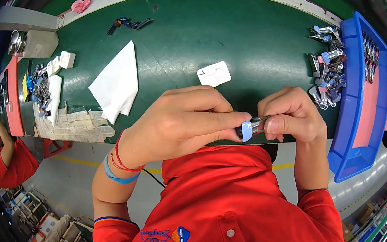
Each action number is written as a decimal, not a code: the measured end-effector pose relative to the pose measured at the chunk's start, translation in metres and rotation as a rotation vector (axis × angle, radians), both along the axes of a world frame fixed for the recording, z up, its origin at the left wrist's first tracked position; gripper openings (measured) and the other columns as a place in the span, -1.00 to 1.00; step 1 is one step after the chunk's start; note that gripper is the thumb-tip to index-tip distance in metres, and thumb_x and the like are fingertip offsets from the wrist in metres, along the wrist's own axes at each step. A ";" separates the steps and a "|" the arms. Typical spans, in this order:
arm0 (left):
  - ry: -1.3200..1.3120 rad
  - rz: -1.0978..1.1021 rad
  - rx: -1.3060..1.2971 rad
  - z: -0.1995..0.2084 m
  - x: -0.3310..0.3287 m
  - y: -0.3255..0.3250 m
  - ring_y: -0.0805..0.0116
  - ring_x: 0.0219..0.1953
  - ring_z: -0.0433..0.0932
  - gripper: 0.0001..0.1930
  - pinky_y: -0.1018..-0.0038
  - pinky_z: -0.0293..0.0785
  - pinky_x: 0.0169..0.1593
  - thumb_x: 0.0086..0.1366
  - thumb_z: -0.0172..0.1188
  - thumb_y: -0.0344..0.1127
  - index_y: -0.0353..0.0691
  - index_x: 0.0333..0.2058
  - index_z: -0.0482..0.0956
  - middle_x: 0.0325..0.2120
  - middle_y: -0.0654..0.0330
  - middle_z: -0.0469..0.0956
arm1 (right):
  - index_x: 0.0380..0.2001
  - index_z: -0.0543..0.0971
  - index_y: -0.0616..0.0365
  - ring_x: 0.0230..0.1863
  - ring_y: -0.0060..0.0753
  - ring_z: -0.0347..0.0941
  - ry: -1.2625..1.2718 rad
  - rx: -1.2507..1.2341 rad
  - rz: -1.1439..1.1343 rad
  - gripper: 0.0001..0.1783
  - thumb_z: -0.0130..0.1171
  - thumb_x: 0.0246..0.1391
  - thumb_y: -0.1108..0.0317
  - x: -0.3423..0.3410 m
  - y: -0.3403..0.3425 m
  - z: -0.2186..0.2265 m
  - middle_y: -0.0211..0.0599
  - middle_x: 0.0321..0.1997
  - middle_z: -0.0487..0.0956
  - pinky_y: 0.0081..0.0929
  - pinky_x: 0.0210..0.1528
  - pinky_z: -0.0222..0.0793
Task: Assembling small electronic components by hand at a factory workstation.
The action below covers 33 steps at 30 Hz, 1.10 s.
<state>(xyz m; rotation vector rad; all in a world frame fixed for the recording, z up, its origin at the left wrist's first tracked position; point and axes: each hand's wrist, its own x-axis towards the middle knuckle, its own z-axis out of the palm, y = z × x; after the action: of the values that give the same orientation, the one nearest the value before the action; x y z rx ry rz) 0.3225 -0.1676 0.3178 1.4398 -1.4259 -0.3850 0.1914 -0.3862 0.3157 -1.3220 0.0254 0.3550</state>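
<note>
Just over the near edge of the bench, both my hands meet on a small silver metal piece with a light-blue band (247, 130) and a dark end. It may be a clip or clipper, but its exact kind does not show. My left hand (179, 123) pinches its dark, blue-banded end between thumb and fingers. The silver end is pinched by my right hand (294, 115), with the fingers curled in. My fingertips cover part of the piece. Beyond my hands, a white card (213, 74) with pen marks lies on the bench.
At right, several similar silver pieces (330, 69) are heaped against a blue tray (352, 74) holding more. A white cloth or paper (119, 84), dark bits (129, 23) and a cluttered pile (40, 88) with white blocks (66, 59) rest on the green bench (172, 40). Co-workers (8, 157) sit nearby.
</note>
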 end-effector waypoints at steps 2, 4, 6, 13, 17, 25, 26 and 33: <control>0.005 -0.001 0.001 -0.001 -0.001 -0.001 0.32 -0.50 0.48 -0.64 0.44 0.40 -0.47 -0.08 0.42 -0.38 -0.28 -0.22 0.69 -0.48 0.20 0.53 | -0.68 0.57 0.36 -0.74 -0.52 0.33 -0.002 0.014 -0.010 -0.67 0.22 0.05 0.32 -0.001 0.000 -0.002 -0.21 -0.66 0.46 -0.57 -0.71 0.12; 0.009 -0.001 -0.001 -0.002 -0.001 -0.001 0.33 -0.50 0.48 -0.64 0.45 0.40 -0.47 -0.08 0.41 -0.37 -0.27 -0.22 0.69 -0.48 0.20 0.53 | -0.68 0.57 0.36 -0.76 -0.51 0.32 -0.010 0.039 -0.029 -0.67 0.23 0.04 0.32 -0.001 0.001 -0.004 -0.20 -0.66 0.46 -0.57 -0.72 0.11; 0.007 0.006 0.003 -0.002 -0.002 -0.001 0.33 -0.50 0.49 -0.64 0.45 0.41 -0.47 -0.07 0.42 -0.38 -0.28 -0.22 0.69 -0.48 0.20 0.53 | -0.67 0.57 0.36 -0.75 -0.51 0.33 -0.008 0.034 -0.029 -0.68 0.23 0.04 0.33 0.000 0.002 -0.004 -0.20 -0.66 0.46 -0.56 -0.71 0.13; 0.072 0.049 0.087 0.002 0.000 -0.001 0.32 -0.49 0.52 -0.68 0.47 0.43 -0.44 -0.03 0.42 -0.44 -0.31 -0.23 0.68 -0.47 0.17 0.56 | -0.48 0.61 0.36 -0.57 -0.45 0.45 0.051 0.030 0.017 -0.75 0.27 0.02 0.32 -0.001 -0.002 -0.009 -0.14 -0.50 0.53 -0.57 -0.60 0.31; 0.230 0.068 0.123 -0.001 -0.004 0.001 0.34 -0.48 0.55 -0.71 0.50 0.44 -0.41 0.00 0.43 -0.44 -0.33 -0.24 0.68 -0.44 0.14 0.58 | -0.28 0.60 0.37 -0.32 -0.37 0.51 -0.344 -0.249 -0.326 -0.71 0.32 -0.01 0.36 -0.001 0.017 -0.002 -0.10 -0.28 0.55 -0.55 -0.37 0.43; 0.403 0.385 -0.039 -0.001 -0.028 -0.022 0.42 -0.44 0.56 -0.58 0.57 0.47 -0.36 -0.06 0.50 -0.44 -0.33 -0.15 0.66 -0.43 0.16 0.56 | -0.11 0.59 0.34 -0.26 -0.40 0.53 -0.521 -0.527 -0.472 -0.64 0.33 -0.05 0.55 -0.005 0.030 -0.016 -0.16 -0.20 0.58 -0.54 -0.22 0.46; 0.339 0.363 -0.050 -0.002 -0.027 -0.022 0.43 -0.44 0.55 -0.56 0.58 0.47 -0.35 -0.07 0.51 -0.44 -0.33 -0.14 0.65 -0.43 0.16 0.55 | -0.10 0.58 0.35 -0.26 -0.40 0.53 -0.494 -0.453 -0.468 -0.63 0.32 -0.05 0.56 -0.007 0.030 -0.018 -0.16 -0.19 0.58 -0.54 -0.22 0.46; 0.188 0.313 -0.096 -0.001 -0.026 -0.023 0.46 -0.44 0.54 -0.52 0.60 0.47 -0.36 -0.10 0.54 -0.44 -0.33 -0.13 0.64 -0.44 0.18 0.54 | -0.08 0.57 0.37 -0.23 -0.40 0.52 -0.416 -0.256 -0.440 -0.64 0.30 -0.01 0.57 -0.010 0.030 -0.020 -0.14 -0.19 0.58 -0.56 -0.21 0.46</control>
<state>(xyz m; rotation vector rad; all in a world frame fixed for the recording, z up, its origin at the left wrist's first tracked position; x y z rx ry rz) 0.2969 -0.1904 0.3166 1.4780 -1.0359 -0.2423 0.1818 -0.3558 0.2958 -1.5764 0.0119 -0.3092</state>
